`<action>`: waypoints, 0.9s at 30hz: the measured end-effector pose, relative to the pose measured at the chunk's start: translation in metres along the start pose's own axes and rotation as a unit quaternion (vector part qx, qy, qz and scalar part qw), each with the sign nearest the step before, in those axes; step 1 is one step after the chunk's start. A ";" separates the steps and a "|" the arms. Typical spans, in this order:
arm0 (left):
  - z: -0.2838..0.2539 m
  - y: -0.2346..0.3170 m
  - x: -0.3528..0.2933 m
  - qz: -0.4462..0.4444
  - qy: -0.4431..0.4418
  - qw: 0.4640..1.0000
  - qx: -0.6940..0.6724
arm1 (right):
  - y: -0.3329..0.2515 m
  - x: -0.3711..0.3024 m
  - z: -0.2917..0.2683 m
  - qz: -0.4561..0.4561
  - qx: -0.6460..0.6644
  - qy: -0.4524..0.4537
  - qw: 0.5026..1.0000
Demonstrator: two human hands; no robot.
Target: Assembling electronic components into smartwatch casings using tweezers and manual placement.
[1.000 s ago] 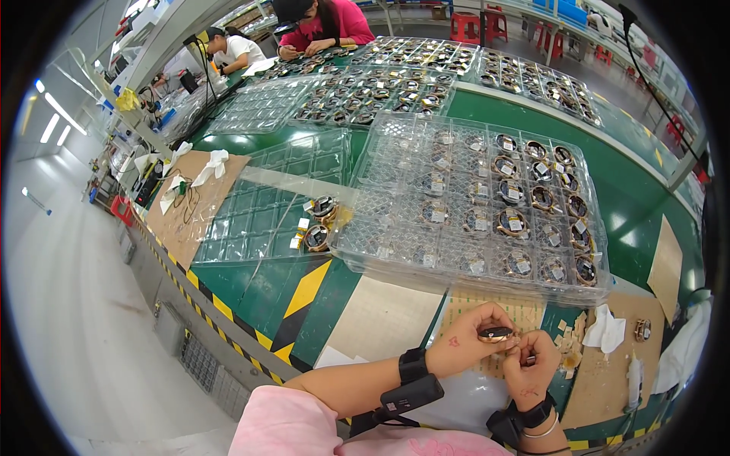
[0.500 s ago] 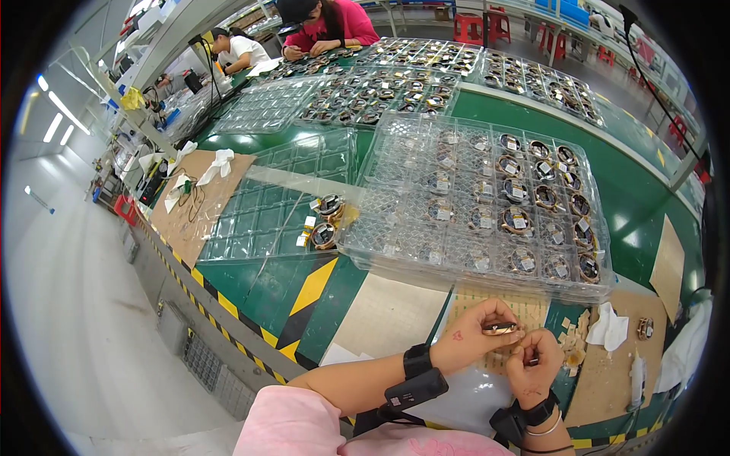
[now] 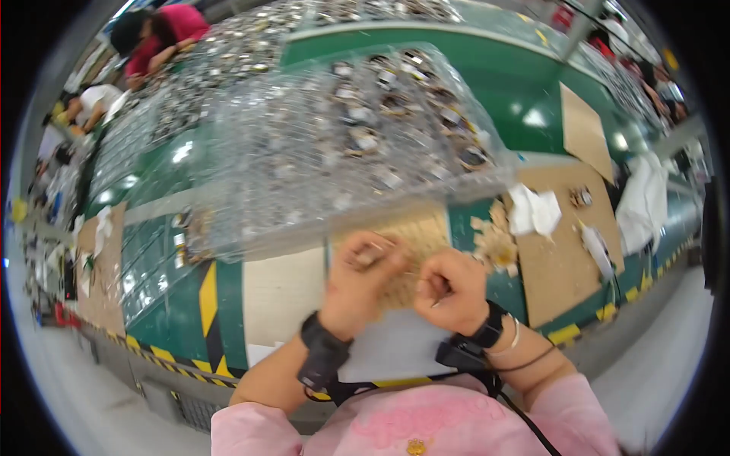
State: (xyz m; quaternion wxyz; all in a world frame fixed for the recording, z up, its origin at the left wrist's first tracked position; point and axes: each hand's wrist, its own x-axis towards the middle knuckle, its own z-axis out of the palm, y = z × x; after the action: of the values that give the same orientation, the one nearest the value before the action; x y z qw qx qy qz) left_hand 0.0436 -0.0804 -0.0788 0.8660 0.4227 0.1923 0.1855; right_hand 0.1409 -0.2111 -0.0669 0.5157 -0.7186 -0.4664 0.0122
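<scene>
My left hand is closed around a small round gold-rimmed part, blurred by motion and partly covered by the fingers. Close beside it on the right, my right hand is curled in a pinch; a thin tip pokes out below the fingers, too small to name. Both hands are above a tan sheet with rows of markings. Beyond them stands a stack of clear plastic compartment trays, with several round gold-rimmed parts in the top one.
Tan scraps lie right of the sheet. A brown board bears white tissue, a white tube and another round part. Pale paper lies left. Two co-workers, one in pink, sit at the far left.
My view has swung to the right, so the bench and trays appear shifted left. My hands have moved slightly apart, the left one still around the round part.
</scene>
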 end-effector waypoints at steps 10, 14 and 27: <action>0.000 0.005 0.002 -0.024 -0.038 0.997 -0.063 | -0.011 -0.004 -0.022 0.100 0.155 0.016 0.983; 0.000 0.004 0.000 -0.020 -0.043 0.996 -0.077 | -0.005 -0.005 -0.025 0.149 0.192 0.029 0.969; -0.007 0.001 0.005 -0.033 -0.123 0.980 -0.153 | -0.010 0.004 -0.052 0.166 0.139 0.010 0.976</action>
State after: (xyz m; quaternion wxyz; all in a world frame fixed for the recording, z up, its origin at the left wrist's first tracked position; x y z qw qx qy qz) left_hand 0.0449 -0.0729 -0.0828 0.9431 0.2984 0.0677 0.1304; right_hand 0.1623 -0.2458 -0.0328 0.6058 -0.7073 -0.3294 0.1555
